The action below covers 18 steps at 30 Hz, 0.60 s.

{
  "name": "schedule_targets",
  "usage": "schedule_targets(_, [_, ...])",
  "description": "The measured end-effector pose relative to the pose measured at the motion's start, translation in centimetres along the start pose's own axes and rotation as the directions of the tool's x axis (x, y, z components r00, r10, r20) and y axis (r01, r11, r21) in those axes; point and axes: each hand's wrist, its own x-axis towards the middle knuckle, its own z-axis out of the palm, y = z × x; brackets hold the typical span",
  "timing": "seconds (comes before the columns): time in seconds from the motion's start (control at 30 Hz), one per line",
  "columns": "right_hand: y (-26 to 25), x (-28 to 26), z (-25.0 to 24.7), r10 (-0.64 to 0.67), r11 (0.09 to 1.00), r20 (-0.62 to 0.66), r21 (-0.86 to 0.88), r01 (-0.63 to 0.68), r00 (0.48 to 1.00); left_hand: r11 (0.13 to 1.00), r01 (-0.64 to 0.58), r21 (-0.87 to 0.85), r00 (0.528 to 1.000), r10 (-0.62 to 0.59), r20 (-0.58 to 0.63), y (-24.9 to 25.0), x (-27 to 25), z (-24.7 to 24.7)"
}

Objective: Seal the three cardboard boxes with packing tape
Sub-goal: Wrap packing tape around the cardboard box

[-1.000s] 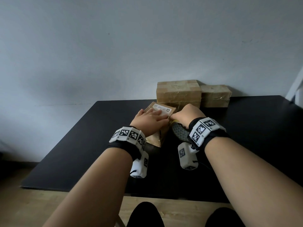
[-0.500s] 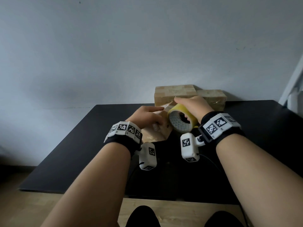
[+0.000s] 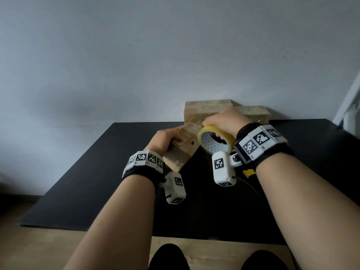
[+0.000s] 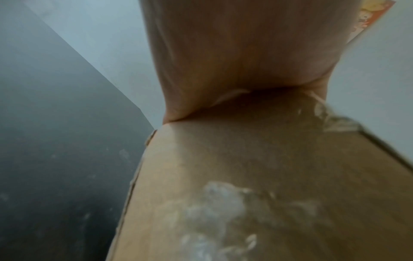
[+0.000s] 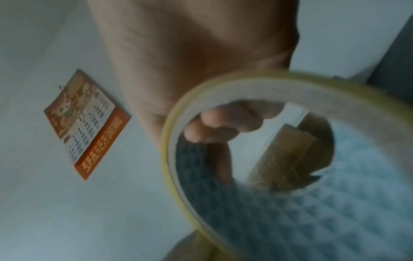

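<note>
A small cardboard box (image 3: 182,152) stands tilted on the black table (image 3: 87,182), its near face smeared with tape residue (image 4: 214,211). My left hand (image 3: 165,139) grips its top left edge. My right hand (image 3: 224,121) holds a yellow-rimmed tape roll (image 3: 215,142) just right of the box, fingers (image 5: 223,123) hooked through its core (image 5: 324,203). A clear strip of tape (image 3: 194,124) runs from the roll to the box top. Two more cardboard boxes (image 3: 208,108) (image 3: 255,114) stand against the wall behind.
A small yellow object (image 3: 248,172) lies on the table under my right wrist. A grey wall rises right behind the boxes; an orange calendar (image 5: 87,123) hangs on it in the right wrist view. Wooden floor (image 3: 48,248) shows below the table's near edge.
The right hand lifted the tape roll from beside the box and carried it up and back. The left hand shifted from lying over the box top to gripping its left edge, tilting the box.
</note>
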Motion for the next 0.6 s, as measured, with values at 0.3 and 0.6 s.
schedule_targets(0.3, [3.1,0.2,2.5,0.079,0.987,0.041,-0.142,-0.073,0.996,0.996,0.033,-0.082,0.997,-0.038,-0.06,-0.8,0.1,-0.4])
schedule_targets(0.6, [3.3,0.9,5.1,0.006,0.988,-0.018,-0.156,-0.009,1.0,0.973,-0.039,0.228,0.977,0.085,-0.197,0.2,0.4,-1.3])
